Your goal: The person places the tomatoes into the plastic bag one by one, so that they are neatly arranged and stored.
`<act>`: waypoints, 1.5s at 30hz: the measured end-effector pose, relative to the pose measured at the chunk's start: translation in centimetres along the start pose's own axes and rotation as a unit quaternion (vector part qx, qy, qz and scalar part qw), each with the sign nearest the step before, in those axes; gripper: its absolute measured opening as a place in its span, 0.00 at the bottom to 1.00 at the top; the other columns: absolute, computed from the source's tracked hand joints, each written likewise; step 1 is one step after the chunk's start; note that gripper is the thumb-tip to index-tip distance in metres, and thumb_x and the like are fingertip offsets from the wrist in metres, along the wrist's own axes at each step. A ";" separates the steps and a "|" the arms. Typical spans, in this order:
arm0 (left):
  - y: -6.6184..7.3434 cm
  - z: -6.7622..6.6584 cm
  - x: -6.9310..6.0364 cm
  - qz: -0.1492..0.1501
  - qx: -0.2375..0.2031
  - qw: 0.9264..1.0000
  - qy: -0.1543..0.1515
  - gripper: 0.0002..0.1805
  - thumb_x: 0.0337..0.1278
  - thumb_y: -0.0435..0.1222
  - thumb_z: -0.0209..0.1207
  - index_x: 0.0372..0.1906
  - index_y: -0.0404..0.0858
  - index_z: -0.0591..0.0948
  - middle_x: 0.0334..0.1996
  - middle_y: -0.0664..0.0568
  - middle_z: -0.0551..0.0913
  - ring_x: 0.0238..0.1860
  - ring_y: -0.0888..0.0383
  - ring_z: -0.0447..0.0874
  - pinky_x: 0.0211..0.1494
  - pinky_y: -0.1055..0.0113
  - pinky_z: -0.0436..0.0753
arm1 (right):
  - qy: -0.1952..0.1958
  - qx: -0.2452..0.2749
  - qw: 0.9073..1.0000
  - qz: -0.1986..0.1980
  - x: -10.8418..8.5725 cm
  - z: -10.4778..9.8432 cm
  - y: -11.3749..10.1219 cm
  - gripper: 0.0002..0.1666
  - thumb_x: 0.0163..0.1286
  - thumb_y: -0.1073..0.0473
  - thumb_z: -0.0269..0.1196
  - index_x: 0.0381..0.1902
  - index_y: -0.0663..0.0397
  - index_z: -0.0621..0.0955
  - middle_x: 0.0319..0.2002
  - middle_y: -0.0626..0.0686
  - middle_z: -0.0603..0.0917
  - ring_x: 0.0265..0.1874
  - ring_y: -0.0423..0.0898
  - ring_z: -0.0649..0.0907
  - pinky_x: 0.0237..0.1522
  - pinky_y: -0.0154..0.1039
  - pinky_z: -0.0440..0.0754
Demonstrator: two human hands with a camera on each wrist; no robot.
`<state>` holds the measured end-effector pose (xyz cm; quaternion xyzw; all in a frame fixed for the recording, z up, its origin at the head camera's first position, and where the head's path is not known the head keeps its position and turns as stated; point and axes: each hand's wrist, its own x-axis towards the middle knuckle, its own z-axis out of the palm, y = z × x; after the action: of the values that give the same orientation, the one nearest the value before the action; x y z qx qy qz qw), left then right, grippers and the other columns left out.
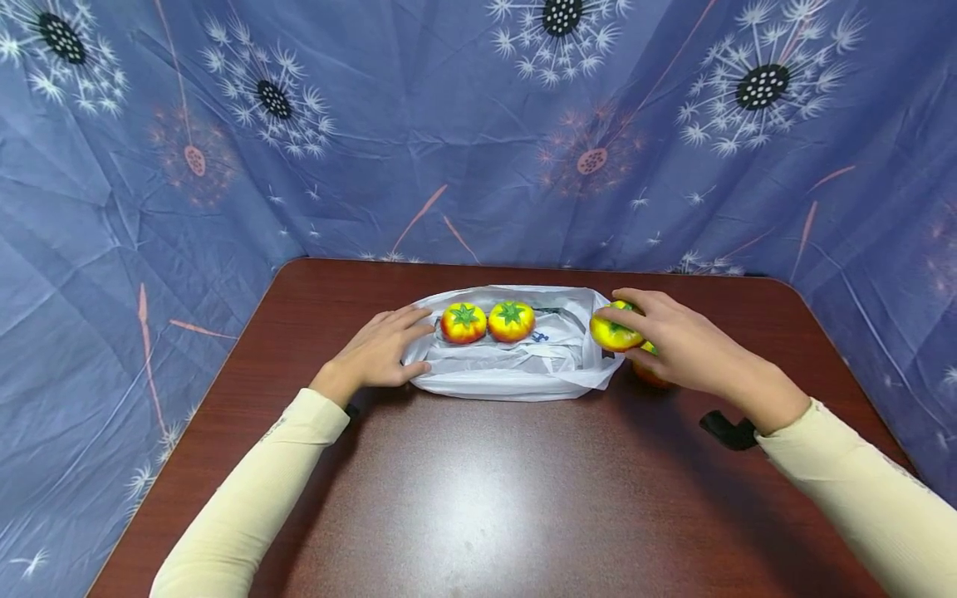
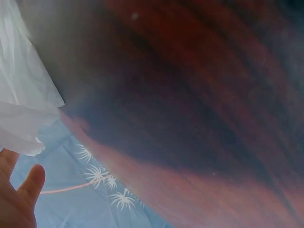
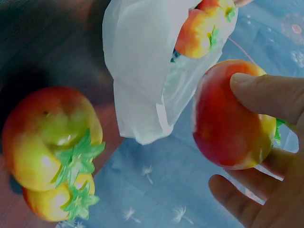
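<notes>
Pinched between thumb and fingers, a red-and-yellow fruit (image 3: 232, 121) sits in the right hand (image 1: 684, 342), the digits parted about as wide as the fruit itself. This fruit is at the right end of the white bag (image 1: 497, 388) — in the head view it overlaps the rim there, though whether it touches the plastic I cannot tell. Left hand (image 1: 383, 349): fingers spread and nearly straight, laid against the left end of the bag, with no fruit in its hold.

As for writing, a small blue mark (image 1: 540, 337) shows on the plastic inside the bag, too small to read; dark print on the cream sleeves (image 1: 280, 423) is illegible as well.

Two similar fruits (image 1: 512, 322) with green star-shaped leaf tops lie side by side in the bag, toward its left end. Outside the bag, beyond its right end, two more fruits (image 3: 52, 135) rest next to each other on the dark red-brown table (image 1: 478, 482) — partly hidden by the right hand in the head view.
</notes>
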<state>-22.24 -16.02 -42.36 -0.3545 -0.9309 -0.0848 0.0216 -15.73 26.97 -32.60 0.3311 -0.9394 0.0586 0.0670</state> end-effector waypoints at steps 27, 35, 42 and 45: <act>0.0 0.3 0.2 -0.003 -0.006 1.000 -0.004 0.35 0.55 0.55 0.59 0.66 0.44 0.76 0.75 0.47 0.65 0.77 0.45 0.60 0.75 0.45 0.63 | -0.027 0.027 0.998 -0.046 4.0 2.7 -0.5 0.37 0.59 0.64 0.72 0.66 0.45 0.75 0.69 0.63 0.70 0.67 0.62 0.72 0.59 0.60 0.78; 0.2 0.5 0.3 -0.004 -0.005 1.000 -0.007 0.35 0.56 0.55 0.59 0.68 0.44 0.75 0.75 0.46 0.65 0.76 0.43 0.61 0.75 0.45 0.62 | -0.054 0.012 0.998 -0.037 5.7 3.8 -0.3 0.36 0.59 0.60 0.72 0.66 0.44 0.76 0.68 0.64 0.71 0.65 0.63 0.73 0.55 0.61 0.80; 0.1 0.5 0.2 -0.007 -0.006 1.000 -0.009 0.35 0.56 0.55 0.59 0.67 0.44 0.75 0.75 0.47 0.65 0.77 0.44 0.60 0.75 0.44 0.62 | -0.055 0.013 0.998 -0.031 6.8 3.2 -0.3 0.36 0.60 0.62 0.71 0.67 0.47 0.75 0.69 0.65 0.70 0.66 0.65 0.72 0.58 0.61 0.78; 0.1 0.5 0.2 -0.007 -0.008 1.000 -0.007 0.35 0.56 0.55 0.59 0.67 0.44 0.75 0.75 0.46 0.65 0.77 0.44 0.60 0.75 0.44 0.62 | -0.056 0.017 0.998 -0.016 7.3 3.1 0.0 0.36 0.60 0.63 0.70 0.67 0.46 0.75 0.69 0.65 0.69 0.66 0.65 0.71 0.59 0.61 0.78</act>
<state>-22.35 -15.70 -42.77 -0.3492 -0.9326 -0.0903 0.0117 -21.65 22.00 -34.48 0.3502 -0.9350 0.0549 0.0095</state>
